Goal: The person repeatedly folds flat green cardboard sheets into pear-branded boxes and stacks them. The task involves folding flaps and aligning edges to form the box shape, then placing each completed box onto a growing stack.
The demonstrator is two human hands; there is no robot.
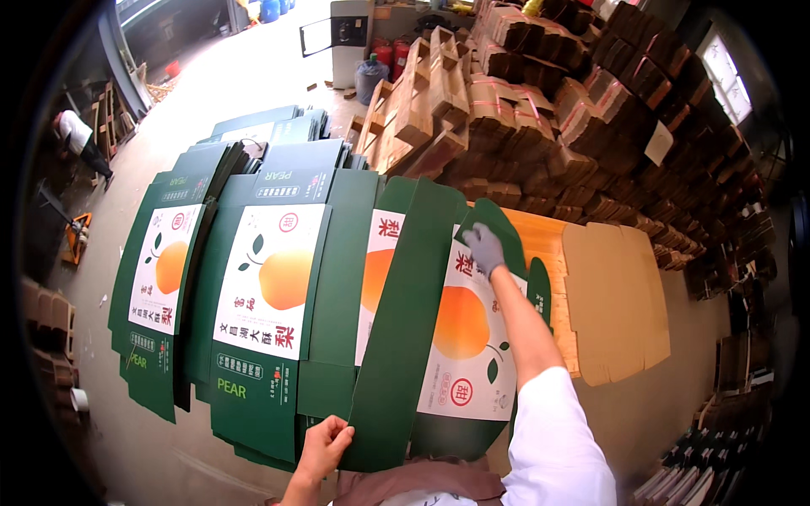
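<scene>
A flat green pear carton point(465, 337) with a white panel and a printed orange-yellow pear lies in front of me, a long green flap point(396, 337) raised along its left side. My bare left hand point(322, 447) pinches the near end of that flap between thumb and fingers. Toward the carton's far end, my right hand point(485, 249), in a grey glove, bends its fingers onto the cardboard; the fingertips are partly hidden. To the left, further flat green cartons point(270, 278) overlap in stacks, the same pear print facing up.
A plain brown cardboard sheet point(620, 295) lies on the wooden surface point(540, 236) at right. Wooden pallets point(413, 101) lean beyond it, before tall bundles of brown cardboard point(515, 110). A person point(80, 139) bends over at far left, near an orange pallet jack point(78, 236).
</scene>
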